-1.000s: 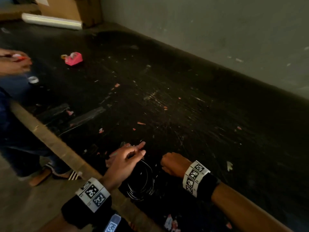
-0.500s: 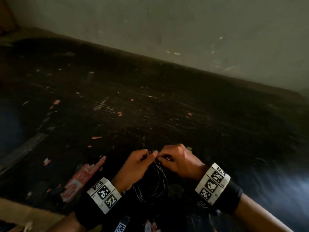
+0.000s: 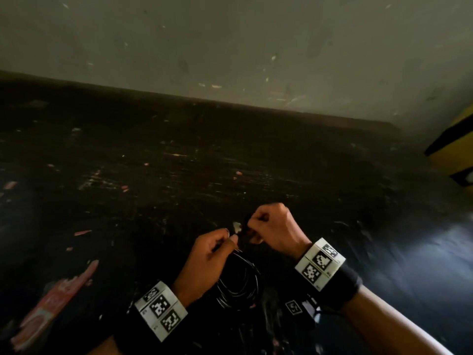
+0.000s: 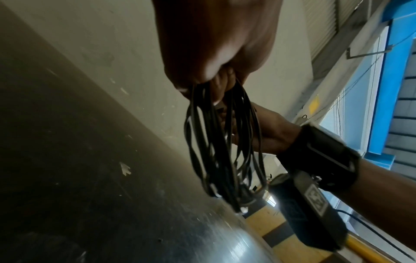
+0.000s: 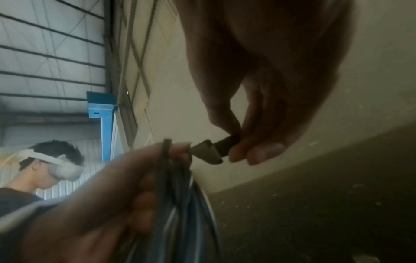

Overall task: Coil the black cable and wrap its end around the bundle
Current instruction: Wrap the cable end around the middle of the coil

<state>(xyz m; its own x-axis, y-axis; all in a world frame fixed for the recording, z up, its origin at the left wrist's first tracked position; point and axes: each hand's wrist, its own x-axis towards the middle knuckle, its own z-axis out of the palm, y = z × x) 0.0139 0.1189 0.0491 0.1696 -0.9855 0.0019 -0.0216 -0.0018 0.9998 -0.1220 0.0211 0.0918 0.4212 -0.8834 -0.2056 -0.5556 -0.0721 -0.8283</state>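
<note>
On the counter (image 3: 179, 155) near the wall: one coiled black cable (image 3: 238, 283), one plug (image 5: 208, 151), two hands, two marker wristbands, perhaps one red wrapper (image 3: 51, 303), blurred.

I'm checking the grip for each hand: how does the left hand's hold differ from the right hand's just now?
The left hand grips the whole coiled bundle at its top, loops hanging below; the right hand pinches only the connector end. The left hand sits lower and nearer the person, the right hand higher. Both hold the same black cable above the dark tabletop.
</note>
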